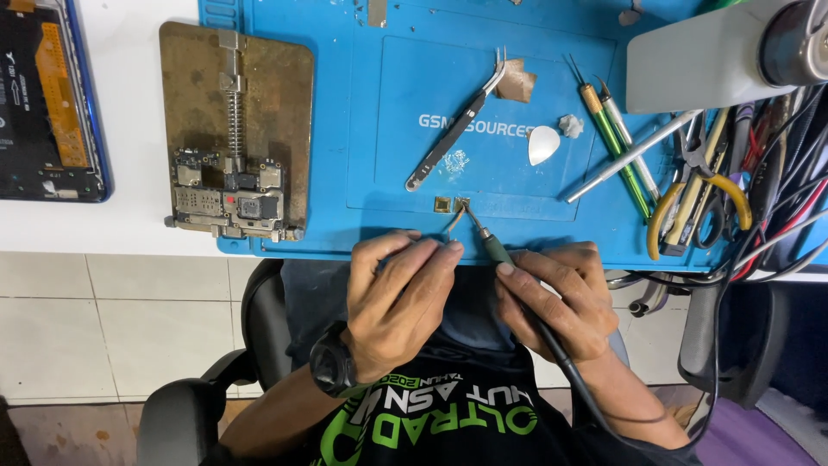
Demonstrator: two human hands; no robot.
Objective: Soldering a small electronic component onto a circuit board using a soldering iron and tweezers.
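**A:** What are the hands holding?

**B:** The right hand is closed around a soldering iron, gripped like a pen on its green handle, with its dark cable trailing back over the wrist. The iron's thin tip touches a small square chip lying on the blue work mat. The left hand, with a black watch on its wrist, has its fingers curled shut on a thin tool, probably tweezers, whose points reach the same chip from the left.

**A:** Where is the chip relative to the hands?

**B:** Just beyond the fingertips, near the mat's front edge. A second small square chip sits just beside it on the left, apart from both tools.

**A:** What else is around?

**B:** Farther up the mat lies a loose pair of metal tweezers, and to its right a white pick. To the left, a metal board holder clamps a circuit board. An opened phone lies at the far left. On the right sits a pile of hand tools: green-handled probes, yellow-handled pliers and tangled cables.
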